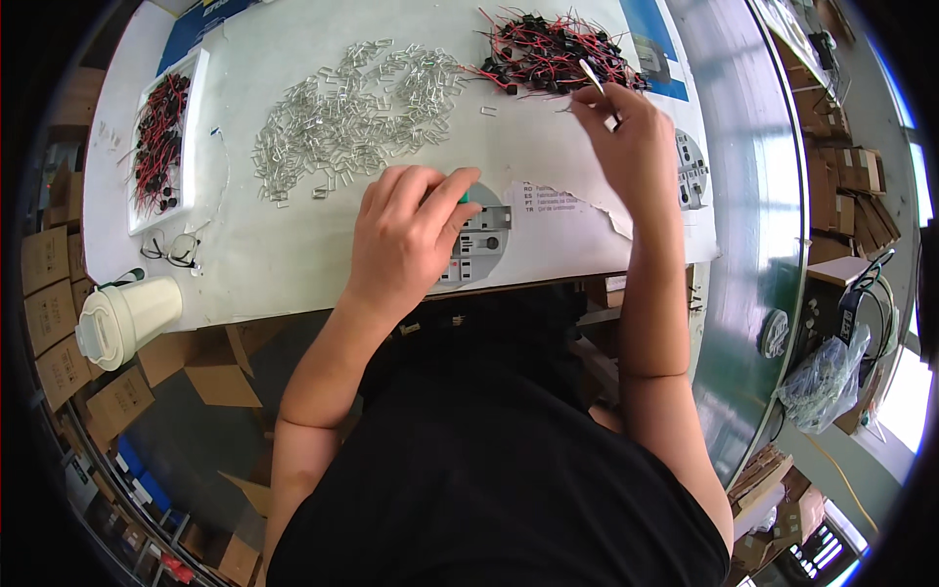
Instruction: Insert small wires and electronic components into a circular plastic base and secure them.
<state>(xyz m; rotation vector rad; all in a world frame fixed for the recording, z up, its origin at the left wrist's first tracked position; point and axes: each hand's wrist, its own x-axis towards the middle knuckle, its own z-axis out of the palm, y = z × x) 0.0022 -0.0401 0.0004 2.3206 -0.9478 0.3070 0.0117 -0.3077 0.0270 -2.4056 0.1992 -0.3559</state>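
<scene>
Just above the middle of the view, our left hand (406,235) lay partly over the grey round unit (492,256), which sat at its three o'clock near the bench's front edge. The fingers curled close about a small green piece (464,198); we could not tell whether they pinched it or only covered it. At two o'clock from there, our right hand (631,137) held a slender white-tipped tool (588,72) in a narrow grip, beside the heap of red-and-black wired parts (562,49). We judged snagging the likeliest trouble: tangled leads could catch on tool or fingers and drag neighbours along. The unit could skid if pressed off-centre, and the loose clear clips (342,117), at eleven o'clock from our left hand, could scatter if a wrist swept them.
</scene>
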